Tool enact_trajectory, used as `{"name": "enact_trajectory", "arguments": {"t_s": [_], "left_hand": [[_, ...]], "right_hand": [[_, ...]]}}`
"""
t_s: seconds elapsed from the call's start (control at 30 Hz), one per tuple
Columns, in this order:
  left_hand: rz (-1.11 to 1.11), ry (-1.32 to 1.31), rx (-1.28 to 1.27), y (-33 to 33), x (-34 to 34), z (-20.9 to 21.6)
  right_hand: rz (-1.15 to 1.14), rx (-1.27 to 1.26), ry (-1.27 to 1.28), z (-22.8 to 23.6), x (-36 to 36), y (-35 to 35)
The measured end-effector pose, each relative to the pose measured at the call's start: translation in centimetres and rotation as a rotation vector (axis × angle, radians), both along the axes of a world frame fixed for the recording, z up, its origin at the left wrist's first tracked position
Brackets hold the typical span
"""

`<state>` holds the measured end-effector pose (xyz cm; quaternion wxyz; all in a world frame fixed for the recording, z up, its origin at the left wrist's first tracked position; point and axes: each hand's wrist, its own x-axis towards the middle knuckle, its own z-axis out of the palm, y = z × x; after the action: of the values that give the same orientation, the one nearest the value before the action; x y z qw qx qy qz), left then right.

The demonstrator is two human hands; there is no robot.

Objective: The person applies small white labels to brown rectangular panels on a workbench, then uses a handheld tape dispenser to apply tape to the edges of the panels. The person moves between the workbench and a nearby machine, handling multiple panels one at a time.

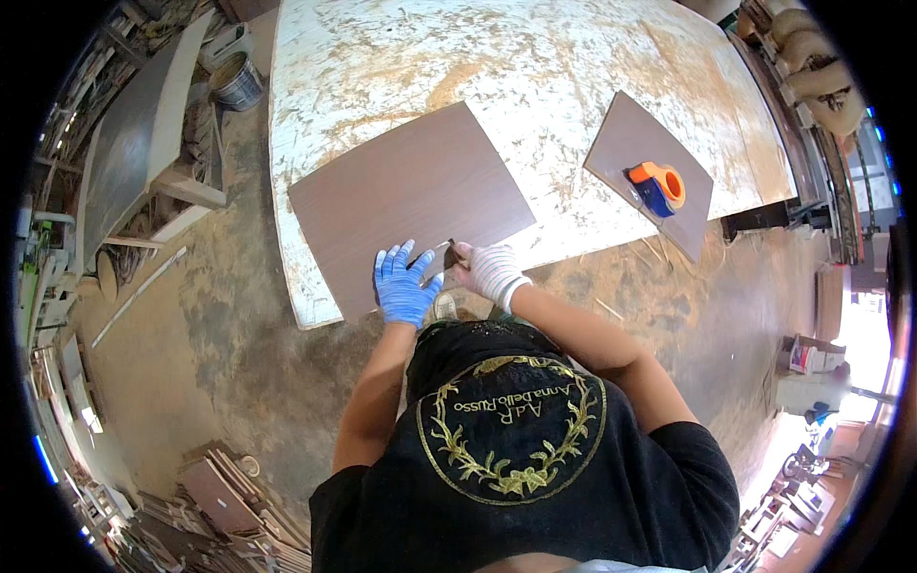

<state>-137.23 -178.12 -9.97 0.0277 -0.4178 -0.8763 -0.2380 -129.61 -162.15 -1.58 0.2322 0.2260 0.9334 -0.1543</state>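
A scuffed, whitish tabletop (pixel 401 57) carries a large brown laminate panel (pixel 411 196) at its near edge. The left hand (pixel 403 285), blue-gloved, presses flat and open on it; the right hand (pixel 489 270), white-gloved, pinches what may be a small dark scraper (pixel 453 254).

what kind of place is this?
Likely a woodworking or furniture workshop: a big scuffed worktable carries brown laminate panels, cut boards lie stacked on the dusty floor, and both gloved hands work a panel's edge.
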Motion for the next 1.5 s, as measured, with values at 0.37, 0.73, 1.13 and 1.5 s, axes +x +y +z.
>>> {"name": "enact_trajectory", "arguments": {"t_s": [0.37, 0.73, 1.13, 1.5], "left_hand": [[0.051, 0.012, 0.013, 0.5, 0.5, 0.0], [0.104, 0.07, 0.015, 1.4, 1.7, -0.1], [0.296, -0.004, -0.099, 4.1, 4.3, 1.5], [0.276, -0.119, 0.288, 13.2, 11.8, 5.7]], "right_hand": [[-0.063, -0.015, 0.285, -3.0, 7.0, 2.7], [-0.075, 0.05, 0.419, -4.9, 5.6, 6.1], [-0.573, 0.207, 0.64, -0.9, 18.6, 27.0], [-0.439, 0.313, 0.166, 1.8, 21.0, 38.1]]}}
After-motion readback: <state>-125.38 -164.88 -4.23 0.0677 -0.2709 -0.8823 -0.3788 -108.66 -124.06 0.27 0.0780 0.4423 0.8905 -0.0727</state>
